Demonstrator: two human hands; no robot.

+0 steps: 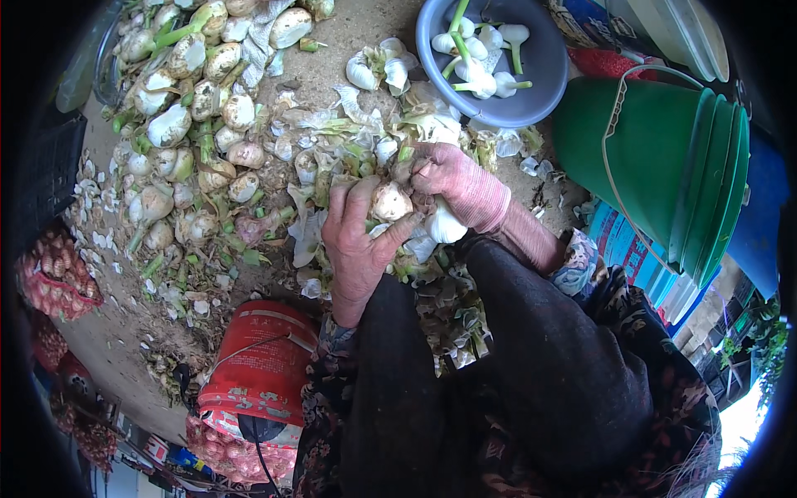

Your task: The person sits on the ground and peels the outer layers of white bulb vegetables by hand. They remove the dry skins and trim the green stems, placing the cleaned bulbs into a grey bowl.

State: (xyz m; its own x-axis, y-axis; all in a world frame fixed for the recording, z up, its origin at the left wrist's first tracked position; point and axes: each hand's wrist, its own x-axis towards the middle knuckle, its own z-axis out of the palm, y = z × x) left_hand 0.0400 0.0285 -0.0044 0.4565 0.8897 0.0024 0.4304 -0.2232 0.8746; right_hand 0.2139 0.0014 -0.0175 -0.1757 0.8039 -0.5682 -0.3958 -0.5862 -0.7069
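Observation:
Bare, my left hand (364, 233) has its fingers curled around a garlic bulb (392, 202) with soil-stained skin. My right hand (457, 180), in a dirty pinkish knit glove, meets it at the bulb's right side, its fingers bent; exactly what they pinch is hidden. Just below the glove a clean white garlic bulb (445, 223) shows, and whether the hand holds it is unclear. Peeled skins (348, 131) and stem pieces lie beneath and around both hands. A pile of untrimmed garlic bulbs (187, 56) spreads at upper left.
A grey-blue plastic basin (429, 62) holds several white bulbs with green stems. Stacked green buckets (629, 162) lie at the right. A red bucket (261, 361) is at lower left, beside a red mesh sack of garlic (240, 457). Another mesh sack (59, 274) is at far left.

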